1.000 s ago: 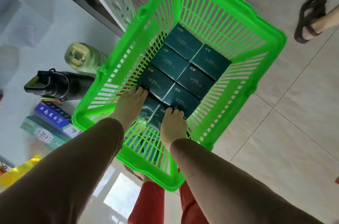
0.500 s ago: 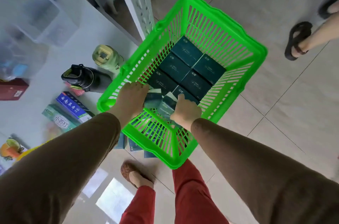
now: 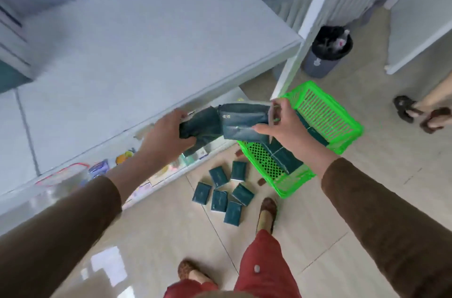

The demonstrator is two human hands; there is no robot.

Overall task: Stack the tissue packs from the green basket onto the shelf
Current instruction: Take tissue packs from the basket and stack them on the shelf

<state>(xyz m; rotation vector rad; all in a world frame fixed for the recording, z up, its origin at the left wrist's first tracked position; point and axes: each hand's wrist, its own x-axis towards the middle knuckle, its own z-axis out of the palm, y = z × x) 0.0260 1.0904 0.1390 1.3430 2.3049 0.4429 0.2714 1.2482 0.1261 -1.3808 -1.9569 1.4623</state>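
Left hand [image 3: 168, 136]: closed round the left end of a run of joined tissue packs [image 3: 220, 124], fingers underneath.
Right hand [image 3: 286, 124]: pinching the right end, thumb on top, fingers behind.
Packs in hand: carried between both hands just off the shelf [image 3: 137, 53] front edge, sagging at the seam; count blurred, probably two or three.
Handling: light, soft, slick wrapper; bends at the joins, so best gripped at both ends or supported from below.
Green basket [image 3: 325, 126]: on the floor at 3 o'clock of the hands, more packs inside at its near end.
Loose packs [image 3: 222, 193]: scattered on the tiles at 6 o'clock, beside the person's foot; underfoot hazard.
Shelf top: bare near the hands, landing open at 11 o'clock.
White upright post [image 3: 305, 28]: at 1 o'clock, near the right hand's path.
Bin [image 3: 326, 53]: beyond the post, well apart.
Bystander's sandalled feet [image 3: 420, 114]: at 3 o'clock, past the basket.
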